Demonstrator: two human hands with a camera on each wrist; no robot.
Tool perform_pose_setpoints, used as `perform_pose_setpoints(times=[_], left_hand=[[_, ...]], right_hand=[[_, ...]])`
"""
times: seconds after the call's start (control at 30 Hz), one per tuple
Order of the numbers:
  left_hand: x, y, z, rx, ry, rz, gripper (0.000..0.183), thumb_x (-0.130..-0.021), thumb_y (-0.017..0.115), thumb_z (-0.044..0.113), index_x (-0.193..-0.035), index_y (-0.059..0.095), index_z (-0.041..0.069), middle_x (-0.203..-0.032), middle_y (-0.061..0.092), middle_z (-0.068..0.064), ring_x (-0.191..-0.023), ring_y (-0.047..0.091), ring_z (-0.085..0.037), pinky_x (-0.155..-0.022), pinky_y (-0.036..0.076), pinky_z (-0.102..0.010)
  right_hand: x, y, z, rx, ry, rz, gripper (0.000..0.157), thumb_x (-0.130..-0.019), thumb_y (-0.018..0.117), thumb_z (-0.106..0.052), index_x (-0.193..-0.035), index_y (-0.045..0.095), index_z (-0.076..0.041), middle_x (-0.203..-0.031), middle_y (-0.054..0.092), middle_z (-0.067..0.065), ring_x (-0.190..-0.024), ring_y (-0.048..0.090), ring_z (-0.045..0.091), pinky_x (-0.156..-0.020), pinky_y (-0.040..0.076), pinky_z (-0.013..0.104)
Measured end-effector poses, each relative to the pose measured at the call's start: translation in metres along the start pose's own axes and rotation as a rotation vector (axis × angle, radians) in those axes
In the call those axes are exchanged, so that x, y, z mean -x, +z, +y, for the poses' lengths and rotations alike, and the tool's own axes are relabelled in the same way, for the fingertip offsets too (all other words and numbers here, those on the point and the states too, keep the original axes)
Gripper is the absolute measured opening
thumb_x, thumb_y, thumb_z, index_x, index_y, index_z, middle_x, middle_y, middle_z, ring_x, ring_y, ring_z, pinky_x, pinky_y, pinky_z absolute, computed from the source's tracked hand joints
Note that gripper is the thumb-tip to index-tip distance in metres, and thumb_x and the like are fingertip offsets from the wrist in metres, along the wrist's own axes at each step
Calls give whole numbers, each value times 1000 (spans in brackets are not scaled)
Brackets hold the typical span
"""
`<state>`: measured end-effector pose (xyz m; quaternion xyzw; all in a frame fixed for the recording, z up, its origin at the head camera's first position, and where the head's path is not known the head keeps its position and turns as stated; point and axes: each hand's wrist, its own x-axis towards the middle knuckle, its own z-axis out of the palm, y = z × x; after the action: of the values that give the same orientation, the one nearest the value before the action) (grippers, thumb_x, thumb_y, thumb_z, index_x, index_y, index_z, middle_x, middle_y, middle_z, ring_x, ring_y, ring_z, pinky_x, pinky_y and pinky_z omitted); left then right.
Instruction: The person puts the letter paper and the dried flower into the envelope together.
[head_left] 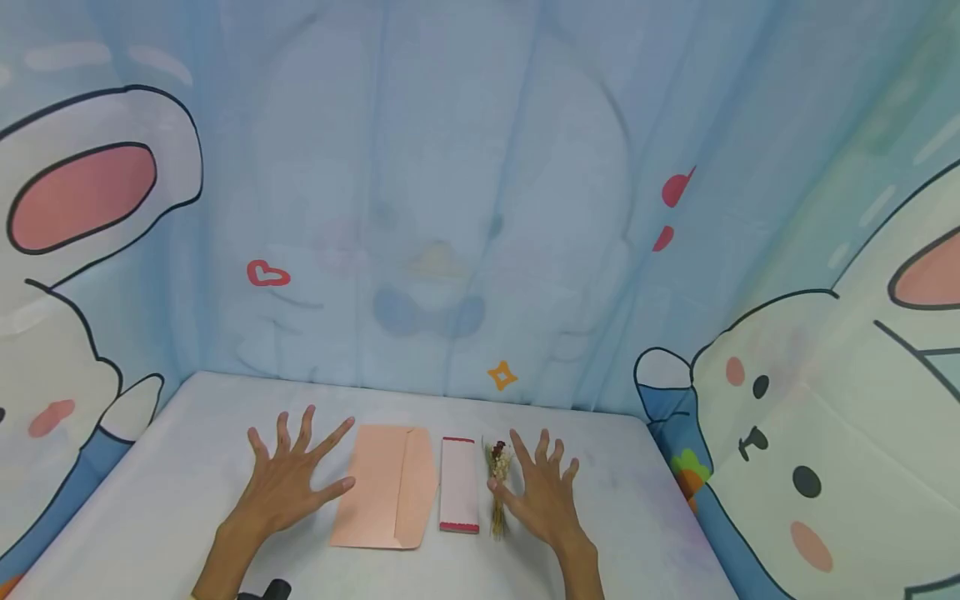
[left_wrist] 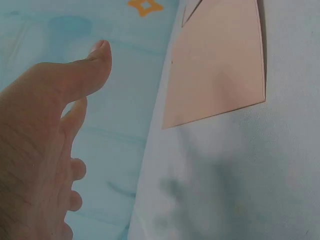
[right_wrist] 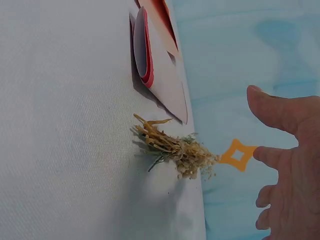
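Observation:
My left hand (head_left: 288, 483) hovers with fingers spread at the left of a peach envelope (head_left: 375, 492), its thumb overlapping the envelope's edge in the head view. The envelope lies flat with its flap side to the right. Beside it is a folded white paper (head_left: 459, 487) with red edges, its fold showing in the right wrist view. A small bunch of dried flowers (head_left: 498, 492) lies to the right of the paper, dark red and cream heads away from me, stems toward me. Over the table by the flowers, my right hand (head_left: 543, 492) is spread and holds nothing.
A white cloth covers the table (head_left: 405, 575). Behind and at both sides hangs a light blue curtain (head_left: 450, 167) printed with white rabbits. A small black object (head_left: 277, 590) shows at the bottom edge near the left wrist.

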<state>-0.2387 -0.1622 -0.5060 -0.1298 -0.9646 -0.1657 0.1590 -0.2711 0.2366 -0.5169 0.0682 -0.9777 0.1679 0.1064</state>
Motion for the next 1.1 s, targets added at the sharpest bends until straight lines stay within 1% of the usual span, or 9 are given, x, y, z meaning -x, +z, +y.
perform_pose_setpoints(times=[0.07,0.17,0.23,0.3,0.4,0.53,0.63,0.77,1.1], left_hand=[[0,0,1,20,5,-5,79,-88,60,69,-156,31,42,-165,19,-27,-144,15,-68,-105,1,-88],[0,4,5,54,10,-10,73,-92,57,65,-157,30,43,-165,21,-28,-144,18,-67,-106,2,-86],[0,8,11,68,25,-4,68,-96,55,60,-157,30,42,-164,25,-27,-143,23,-65,-108,7,-85],[1,14,18,72,51,7,63,-99,53,55,-157,30,42,-162,30,-26,-143,29,-63,-110,12,-83],[4,25,33,76,102,8,57,-101,54,48,-155,36,40,-160,36,-23,-140,37,-59,-110,23,-79],[8,41,51,110,123,-76,51,-102,53,46,-151,43,39,-162,35,-20,-141,38,-56,-112,27,-75],[14,52,58,170,95,-148,51,-101,53,48,-150,46,36,-163,32,-19,-145,32,-56,-115,24,-74],[21,60,60,227,52,-203,53,-100,52,54,-148,48,33,-165,29,-18,-149,25,-55,-119,19,-71],[25,66,58,234,49,-163,56,-98,58,51,-147,48,29,-160,38,-20,-147,29,-56,-119,30,-63]], right_hand=[[0,0,-1,-4,-6,19,89,-87,62,-68,-160,29,-29,-165,16,31,-150,12,60,-111,9,83],[1,0,-8,-4,-20,103,83,-86,67,-63,-155,40,-26,-160,34,27,-139,43,54,-105,35,76],[0,0,-16,-15,-19,185,70,-87,72,-54,-146,54,-21,-138,62,23,-107,69,42,-82,54,62],[-1,1,-27,-39,3,274,51,-88,75,-44,-129,69,-15,-107,77,14,-71,69,27,-56,53,44],[-3,8,-46,-100,77,332,25,-88,77,-33,-96,80,-10,-68,72,6,-49,50,13,-44,36,29],[-3,25,-69,-145,198,281,25,-84,81,-28,-80,75,-4,-69,70,6,-56,54,14,-54,41,30],[-2,40,-80,-148,264,201,28,-81,84,-24,-83,72,2,-69,67,9,-58,55,18,-56,42,34],[0,53,-89,-123,304,177,29,-78,85,-19,-82,69,4,-66,61,11,-58,56,22,-53,39,37],[1,63,-95,-200,365,297,22,-77,83,-7,-87,68,6,-75,64,14,-70,62,29,-60,44,43]])
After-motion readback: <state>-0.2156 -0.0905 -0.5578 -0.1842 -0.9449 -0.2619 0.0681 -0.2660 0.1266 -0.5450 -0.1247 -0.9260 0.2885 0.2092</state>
